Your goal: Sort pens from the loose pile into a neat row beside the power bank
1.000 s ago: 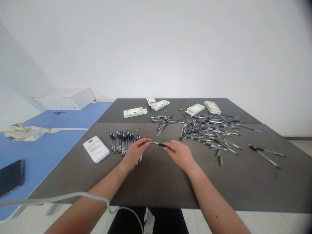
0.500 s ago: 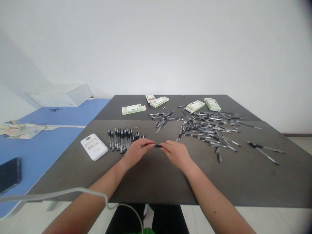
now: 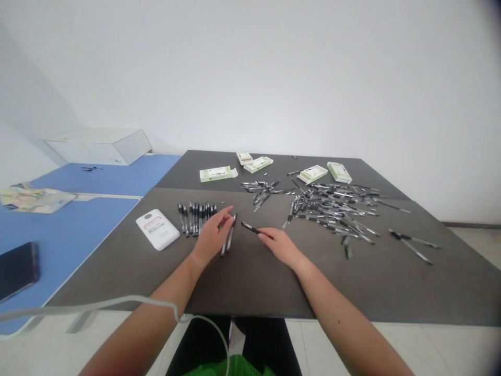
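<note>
My right hand (image 3: 277, 244) pinches a black pen (image 3: 250, 227) near one end, its other end pointing left above the table. Left of it, my left hand (image 3: 213, 234) is open, with index finger and thumb apart. Two pens (image 3: 229, 241) lie close by its fingertips; I cannot tell whether it touches them. Beyond that hand, a row of capped pens (image 3: 195, 215) lies side by side, partly hidden by the fingers. To the right spreads a large loose pile of clear and black pen parts (image 3: 336, 206).
Green-and-white boxes (image 3: 217, 174) stand along the back of the dark table (image 3: 266, 292). A white card-like object (image 3: 157, 230) lies at left, two pens (image 3: 415, 248) at right. A pale cable (image 3: 129, 300) crosses in front. A phone (image 3: 18, 269) rests on the blue surface.
My hands have come apart; both were at the pen, and now only my right hand has it. My left hand has moved slightly left and opened, uncovering two pens beside it.
</note>
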Action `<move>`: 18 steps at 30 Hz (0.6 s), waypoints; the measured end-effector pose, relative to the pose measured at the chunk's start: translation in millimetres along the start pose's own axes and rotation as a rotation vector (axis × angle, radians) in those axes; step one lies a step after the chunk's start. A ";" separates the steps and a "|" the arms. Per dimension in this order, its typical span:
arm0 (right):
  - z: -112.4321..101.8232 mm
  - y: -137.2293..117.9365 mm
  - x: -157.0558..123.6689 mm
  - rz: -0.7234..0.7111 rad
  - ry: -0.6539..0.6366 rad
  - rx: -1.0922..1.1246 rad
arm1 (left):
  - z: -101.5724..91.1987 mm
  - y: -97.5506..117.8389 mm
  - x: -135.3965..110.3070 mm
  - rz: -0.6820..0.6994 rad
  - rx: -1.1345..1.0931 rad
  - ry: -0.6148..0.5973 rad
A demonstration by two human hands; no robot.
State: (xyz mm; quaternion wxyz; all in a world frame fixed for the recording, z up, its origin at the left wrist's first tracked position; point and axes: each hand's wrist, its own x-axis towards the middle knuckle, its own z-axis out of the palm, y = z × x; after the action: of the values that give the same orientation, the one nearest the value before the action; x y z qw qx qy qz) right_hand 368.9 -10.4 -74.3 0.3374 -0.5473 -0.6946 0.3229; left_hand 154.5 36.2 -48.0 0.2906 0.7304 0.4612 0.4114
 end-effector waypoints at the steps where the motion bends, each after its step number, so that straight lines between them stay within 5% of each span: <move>1: 2.5 2.2 1.4 0.071 -0.007 0.015 | -4.0 -3.4 1.0 -0.012 0.050 0.050; 5: 16.2 0.6 10.7 0.244 -0.041 0.010 | -17.1 -18.2 -0.7 -0.046 0.220 0.097; 12: 40.4 -30.1 26.9 0.032 -0.074 -0.319 | -11.5 -30.6 -9.7 -0.004 0.223 0.040; 18: 61.4 -34.9 25.3 -0.009 -0.073 -0.527 | -5.2 -30.1 -9.5 0.061 0.209 0.041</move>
State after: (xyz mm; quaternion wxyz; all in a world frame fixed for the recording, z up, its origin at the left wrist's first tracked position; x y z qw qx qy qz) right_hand 295.1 2.7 -77.4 0.1593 -0.6012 -0.7687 0.1492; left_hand 134.6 40.0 -72.8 0.1910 0.7619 0.4849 0.3846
